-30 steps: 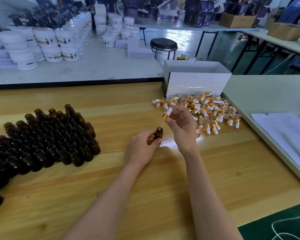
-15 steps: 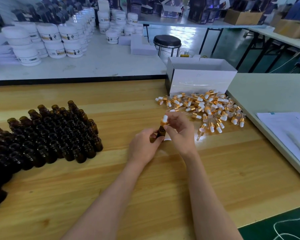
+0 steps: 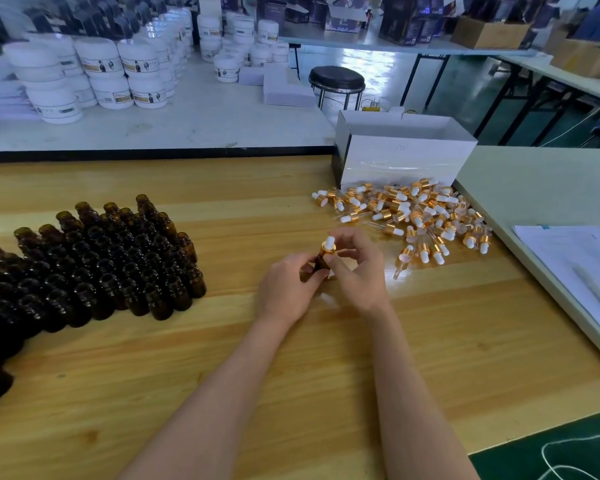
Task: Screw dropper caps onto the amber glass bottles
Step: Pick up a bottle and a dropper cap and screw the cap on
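Amber glass bottle (image 3: 320,264): upright, long axis near vertical, just left of loose dropper-cap pile (image 3: 413,213) on bench (image 3: 291,375). Left hand (image 3: 288,289) grips body; right hand (image 3: 357,268) pinches dropper cap (image 3: 328,247) on neck, placed for twisting.

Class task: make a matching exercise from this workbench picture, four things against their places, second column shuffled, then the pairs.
1 uncapped amber bottles
2 loose dropper caps
3 white box
4 amber bottle with dropper cap

A behind the loose dropper caps
B held by left hand and right hand
C left on the wooden table
D heaped right of the hands

Pairs: 1-C, 2-D, 3-A, 4-B
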